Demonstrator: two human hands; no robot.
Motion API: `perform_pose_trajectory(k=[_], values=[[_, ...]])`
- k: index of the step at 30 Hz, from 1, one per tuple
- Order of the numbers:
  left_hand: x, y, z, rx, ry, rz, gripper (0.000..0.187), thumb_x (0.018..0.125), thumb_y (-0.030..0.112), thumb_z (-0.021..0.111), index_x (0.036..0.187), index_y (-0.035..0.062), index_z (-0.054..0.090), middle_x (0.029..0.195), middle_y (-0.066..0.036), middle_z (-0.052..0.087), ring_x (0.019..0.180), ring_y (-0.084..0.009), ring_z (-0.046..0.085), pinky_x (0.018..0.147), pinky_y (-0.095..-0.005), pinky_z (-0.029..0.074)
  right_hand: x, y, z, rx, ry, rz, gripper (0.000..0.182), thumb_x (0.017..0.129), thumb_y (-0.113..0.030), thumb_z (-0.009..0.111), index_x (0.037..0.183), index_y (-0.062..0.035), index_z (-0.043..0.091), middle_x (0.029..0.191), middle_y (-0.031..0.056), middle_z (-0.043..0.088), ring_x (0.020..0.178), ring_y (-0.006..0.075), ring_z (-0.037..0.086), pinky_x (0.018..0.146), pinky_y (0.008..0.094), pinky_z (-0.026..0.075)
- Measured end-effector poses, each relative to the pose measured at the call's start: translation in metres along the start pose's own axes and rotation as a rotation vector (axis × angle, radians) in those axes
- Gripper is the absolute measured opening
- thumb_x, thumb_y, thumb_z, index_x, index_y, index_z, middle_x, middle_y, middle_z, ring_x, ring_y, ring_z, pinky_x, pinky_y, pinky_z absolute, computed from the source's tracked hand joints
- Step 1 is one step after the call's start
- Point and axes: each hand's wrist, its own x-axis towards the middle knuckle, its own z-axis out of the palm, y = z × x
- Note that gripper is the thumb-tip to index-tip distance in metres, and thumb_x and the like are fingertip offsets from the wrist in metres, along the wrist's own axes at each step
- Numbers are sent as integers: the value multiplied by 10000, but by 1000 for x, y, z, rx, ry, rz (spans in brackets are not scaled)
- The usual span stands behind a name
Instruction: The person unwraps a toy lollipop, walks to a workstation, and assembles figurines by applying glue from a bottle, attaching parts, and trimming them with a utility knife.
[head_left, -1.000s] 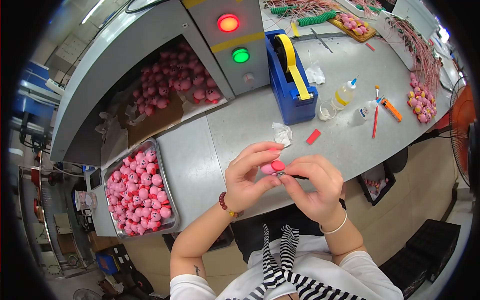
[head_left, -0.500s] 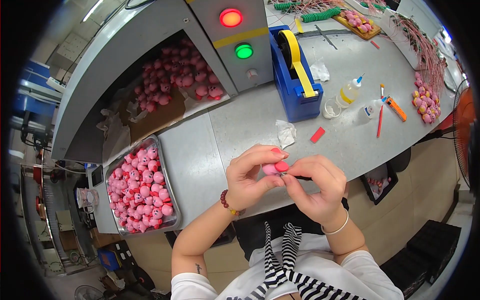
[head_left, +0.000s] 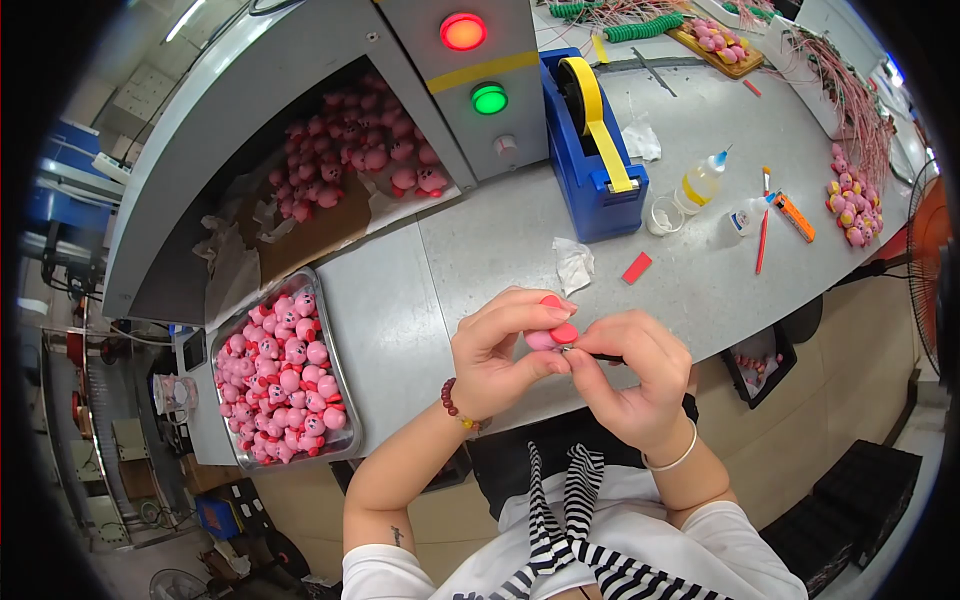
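Observation:
Between the thumb and fingers of my left hand [head_left: 495, 350] is a small pink figurine [head_left: 540, 341] with a red foot, held above the table's front edge. My right hand [head_left: 640, 370] pinches a thin tool with a dark handle [head_left: 608, 357]. Its small metal tip meets the figurine near the red part; the tip's exact shape is too small to tell. Many similar pink figurines with red feet [head_left: 290, 381] fill a metal tray [head_left: 348, 420] on the left side of the table.
More figurines [head_left: 372, 160] lie inside a grey machine [head_left: 250, 90] with lit red and green lamps. Beyond my hands stand a blue tape dispenser [head_left: 608, 215] and a squeeze bottle [head_left: 698, 185]. A red block [head_left: 637, 267], crumpled tissue [head_left: 573, 266], brush [head_left: 763, 240] and orange cutter [head_left: 795, 218] lie nearby.
The view has shifted very slightly. Both hands keep the same grip, and the figurine and tool stay almost where they were.

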Motion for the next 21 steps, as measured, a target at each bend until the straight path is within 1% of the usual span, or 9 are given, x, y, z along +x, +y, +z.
perform_pose_trajectory(k=[2,4,8,11,13,16,21], values=[[0,0,0,11,-8,3,401,643,44,749,1007,-3,586,1027,-138,582,896,-209,584,792,-315,469,0,0,0,27,-16,19,132,626,-17,695,714,-51,603,703,66,586,608,208,560,519,283,452],[0,0,1,8,0,5,400,641,44,750,1003,-3,588,1028,-141,582,896,-211,584,787,-315,472,0,-1,0,-46,22,-21,130,626,-18,695,711,-52,602,705,67,587,606,208,560,518,282,451],[1,1,0,23,1,23,403,636,45,753,1001,-3,589,1019,-144,585,885,-208,585,780,-312,473,0,0,0,-30,24,-20,128,628,-20,695,711,-53,603,708,67,588,607,207,560,518,283,450],[3,1,-1,62,-13,22,408,633,55,759,1000,-2,589,1006,-144,591,872,-203,588,771,-308,476,2,0,-2,0,-28,-4,127,629,-23,697,710,-52,604,703,68,590,606,208,563,519,284,451],[3,1,0,45,-4,20,410,630,66,763,996,1,590,1002,-142,594,860,-200,590,763,-302,477,2,-2,-2,-76,19,-32,133,626,-28,702,714,-49,605,695,71,592,606,210,568,521,285,454],[1,1,0,37,-10,26,413,636,89,765,1000,0,591,1000,-144,600,842,-193,598,761,-300,479,-1,1,0,0,-16,-10,138,626,-32,706,718,-46,604,692,74,595,605,211,571,522,285,455],[1,0,-1,-5,-35,-7,419,654,117,759,1014,-8,587,994,-155,616,835,-190,614,781,-303,479,2,-2,-2,-45,2,-41,138,628,-35,707,718,-43,603,699,77,598,606,212,570,520,284,455]])
